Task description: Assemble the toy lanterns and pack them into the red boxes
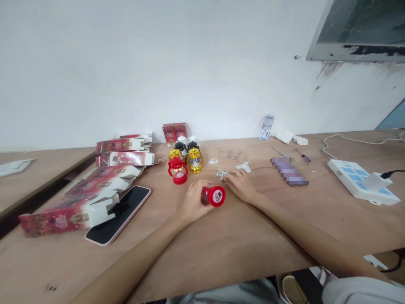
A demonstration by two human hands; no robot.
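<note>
My left hand point(193, 202) is wrapped round a small red lantern point(217, 196), which is tipped so its round base faces me. A recess with dark and pale parts shows in that base. My right hand point(242, 186) rests on the table, its fingers stretched toward a small pile of silvery button cells point(222, 172). The fingertips touch the pile's near edge; nothing shows between them. Behind my left hand stand a second red lantern point(178, 171), a gold lantern point(195, 160) and several others in gold, black and white.
Opened red boxes point(60, 217) and a phone point(118, 215) lie at left. Two closed boxes point(175, 133) stand by the wall. White bits point(244, 167), thin wire pieces point(230, 154), a bottle point(266, 126), a screwdriver point(303, 156) and a power strip point(360, 179) occupy the middle and right.
</note>
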